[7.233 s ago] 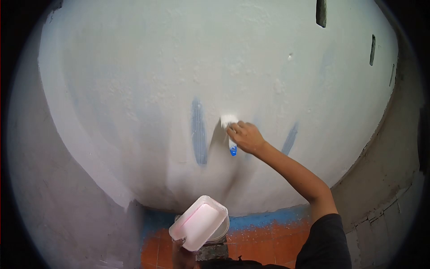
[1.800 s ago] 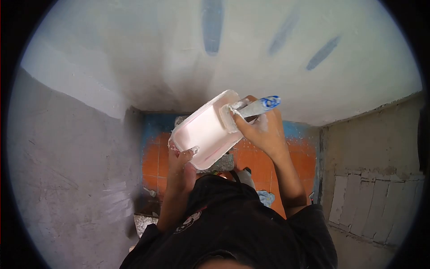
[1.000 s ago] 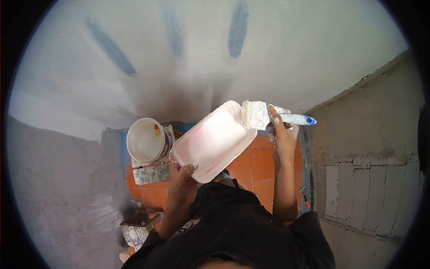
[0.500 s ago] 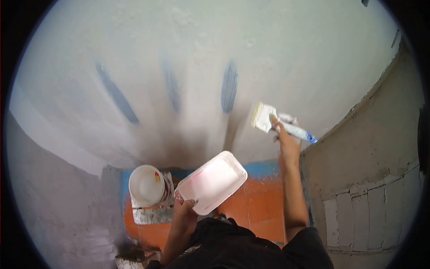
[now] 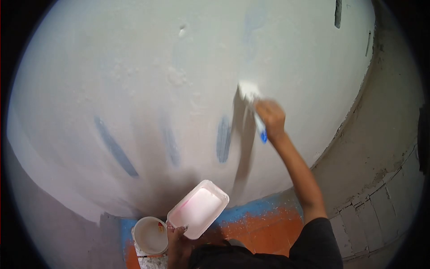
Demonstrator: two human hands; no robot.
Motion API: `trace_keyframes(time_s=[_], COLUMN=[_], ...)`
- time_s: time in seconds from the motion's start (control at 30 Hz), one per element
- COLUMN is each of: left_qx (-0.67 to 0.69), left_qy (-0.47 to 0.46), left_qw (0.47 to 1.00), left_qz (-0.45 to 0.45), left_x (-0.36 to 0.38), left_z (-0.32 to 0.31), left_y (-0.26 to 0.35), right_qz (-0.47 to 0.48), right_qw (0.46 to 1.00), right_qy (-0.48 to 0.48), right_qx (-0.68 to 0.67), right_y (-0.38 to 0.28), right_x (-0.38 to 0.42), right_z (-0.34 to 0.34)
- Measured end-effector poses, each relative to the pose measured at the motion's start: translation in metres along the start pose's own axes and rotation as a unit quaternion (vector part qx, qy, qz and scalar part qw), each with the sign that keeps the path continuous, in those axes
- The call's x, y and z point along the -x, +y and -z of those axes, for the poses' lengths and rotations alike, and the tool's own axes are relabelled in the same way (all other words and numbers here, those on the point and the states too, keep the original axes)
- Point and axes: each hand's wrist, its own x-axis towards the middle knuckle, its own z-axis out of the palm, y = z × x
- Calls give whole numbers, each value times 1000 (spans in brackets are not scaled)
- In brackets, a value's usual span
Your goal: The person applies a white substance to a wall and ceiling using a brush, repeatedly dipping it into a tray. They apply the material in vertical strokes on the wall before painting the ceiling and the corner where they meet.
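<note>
My right hand (image 5: 270, 117) is wrapped round the handle of a paint brush (image 5: 249, 91). The white bristle end points up and left at the pale wall (image 5: 148, 67), and the blue handle tip sticks out below the hand. Low in the view, my left hand (image 5: 178, 238) grips the near left edge of a shallow tray (image 5: 199, 210) with white, partly pinkish paint in it. Three grey-blue streaks mark the wall above and left of the tray.
A white bucket (image 5: 151, 235) stands at the lower left on a paint-spattered support (image 5: 152, 261). The orange floor (image 5: 268, 233) has a blue strip along the wall. Bare grey wall (image 5: 376, 134) curves down the right side.
The view has tilted up, so streaks, bucket and tray sit lower. My right hand has moved up and left with the brush, whose bristles now point to the wall. My left hand still holds the tray.
</note>
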Motion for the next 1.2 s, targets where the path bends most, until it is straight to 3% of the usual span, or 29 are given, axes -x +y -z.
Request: trace_keyframes(time_s=[0.17, 0.3, 0.4, 0.53, 0.63, 0.8, 0.9, 0.97, 1.03, 1.13, 1.2], left_qx=[-26, -14, 2, 7, 16, 17, 10, -1, 3, 21, 29], left_qy=[10, 21, 13, -24, -2, 0, 25, 31, 20, 3, 3], left_qw=[1000, 1000, 1000, 1000, 1000, 1000, 1000, 999, 1000, 1000, 999], left_qz=[-9, -3, -10, 6, 9, 2, 2, 8, 5, -14, -18], left_x=[29, 41, 39, 40, 43, 41, 46, 44, 42, 41, 41], left_z=[-17, -16, -12, -12, -13, -10, -20, -22, -20, -16, -13], left_y=[-7, -16, -21, -26, -29, -33, -34, -31, -31, -36, -40], right_qz=[-27, 12, 4, 47, 98, 136, 94, 79, 108, 88, 91], right_qw=[992, 994, 997, 996, 988, 987, 967, 976, 988, 988, 987], right_qy=[-87, -32, -14, 78, 112, -72, -200, -90, 23, 117, 135], right_qx=[-88, -107, -78, -6, -29, -44, -129, -181, -110, -44, -5], right_y=[-15, 46, 79, 67, 48, -24, -30, -5, 25, 54, 55], right_x=[30, -35, -129, -194, -174, -50, -43, -83, -148, -236, -245], right_z=[49, 63, 79, 91, 78, 49, 58, 52, 57, 74, 72])
